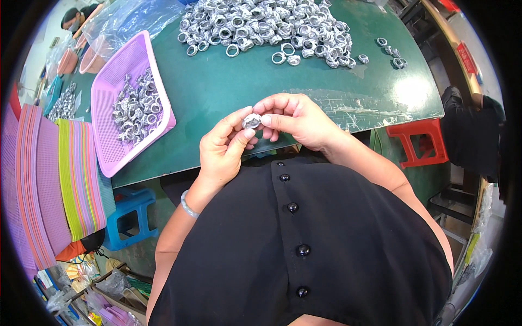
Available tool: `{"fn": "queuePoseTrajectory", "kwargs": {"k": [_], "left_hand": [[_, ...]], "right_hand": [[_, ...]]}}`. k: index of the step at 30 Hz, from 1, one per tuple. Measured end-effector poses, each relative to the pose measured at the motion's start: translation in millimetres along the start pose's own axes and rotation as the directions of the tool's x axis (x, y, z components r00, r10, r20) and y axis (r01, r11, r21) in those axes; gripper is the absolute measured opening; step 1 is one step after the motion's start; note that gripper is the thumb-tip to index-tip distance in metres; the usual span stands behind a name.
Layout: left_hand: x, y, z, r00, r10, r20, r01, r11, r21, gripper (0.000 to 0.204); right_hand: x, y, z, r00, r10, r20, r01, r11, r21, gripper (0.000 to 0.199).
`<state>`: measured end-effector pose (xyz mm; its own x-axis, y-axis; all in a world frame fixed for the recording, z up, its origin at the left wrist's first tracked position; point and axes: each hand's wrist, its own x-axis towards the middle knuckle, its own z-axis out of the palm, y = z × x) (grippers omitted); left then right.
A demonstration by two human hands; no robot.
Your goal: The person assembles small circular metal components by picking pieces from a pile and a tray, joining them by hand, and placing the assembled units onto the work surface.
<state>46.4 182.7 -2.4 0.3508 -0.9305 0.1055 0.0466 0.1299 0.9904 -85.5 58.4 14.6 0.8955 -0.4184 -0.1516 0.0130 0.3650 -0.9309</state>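
Between my two hands, just above the near edge of the green table [217, 87], is a silver-grey metal ring [252, 121] with a broad, patterned face turned up. My left hand [227, 140] pinches it from the left with thumb and forefinger. From the other side my right hand [296, 120] grips it too, thumb against its edge and fingers curled behind. A large heap of similar rings [266, 24] lies at the far side of the table. More rings [138, 106] sit in a pink-purple plastic basket [163, 81] to my left.
Stacked coloured baskets [81, 179] stand at the far left, beside a blue stool [130, 220]. A red stool [418, 144] is beyond the table's right edge. Several loose rings [392, 52] lie at the right. Clear plastic sheeting [136, 24] covers the back left.
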Motion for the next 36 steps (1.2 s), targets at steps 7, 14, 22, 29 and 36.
{"fn": "queuePoseTrajectory", "kwargs": {"k": [7, 14, 22, 29, 36], "left_hand": [[0.0, -3.1, -0.7, 0.999, 0.036, 0.006, -0.036, 0.999, 0.008, 0.034], [1.0, -7.6, -4.4, 0.989, 0.146, 0.024, -0.148, 0.976, 0.157, 0.041], [4.7, -7.4, -5.1, 0.962, 0.273, 0.013, -0.263, 0.91, 0.321, 0.041], [7.3, 5.4, 2.7, 0.999, -0.024, -0.048, 0.015, 0.986, -0.168, 0.037], [4.8, 0.3, 2.6, 0.999, -0.02, 0.026, 0.026, 0.96, -0.28, 0.034]], "right_hand": [[-1.3, 1.0, -0.1, 0.999, -0.042, 0.01, 0.043, 0.999, -0.018, 0.019], [-2.3, -1.4, 0.3, 0.998, -0.06, 0.013, 0.061, 0.996, -0.07, 0.019], [-1.9, 4.1, 0.9, 0.99, -0.138, -0.01, 0.136, 0.982, -0.129, 0.019], [-3.3, 6.3, 5.8, 0.925, -0.379, -0.005, 0.332, 0.816, -0.474, 0.014], [-2.7, 6.4, 6.0, 0.786, -0.606, 0.126, 0.479, 0.466, -0.744, 0.018]]}}
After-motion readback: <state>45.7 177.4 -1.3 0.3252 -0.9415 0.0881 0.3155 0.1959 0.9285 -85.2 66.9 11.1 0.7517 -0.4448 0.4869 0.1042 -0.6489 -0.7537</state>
